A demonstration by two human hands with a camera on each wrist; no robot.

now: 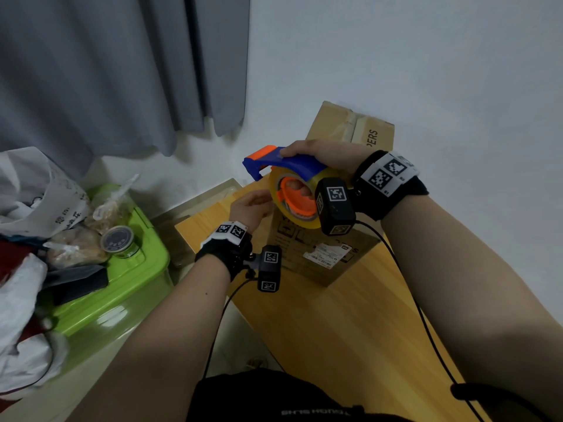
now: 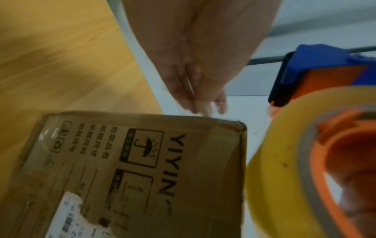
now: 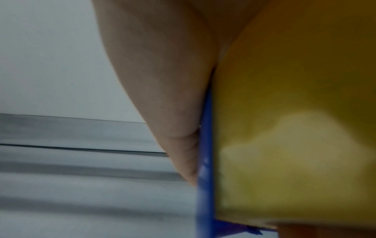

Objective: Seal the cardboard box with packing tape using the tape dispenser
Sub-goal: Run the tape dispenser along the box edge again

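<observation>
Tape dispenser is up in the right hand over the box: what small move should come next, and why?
Probably lower the tape dispenser so its blue front end meets the far top edge of the cardboard box. The right hand grips it in the air above the box, and the left hand, fingers straight, reaches beside the tape roll at that edge. No fresh tape strip shows yet.
</observation>
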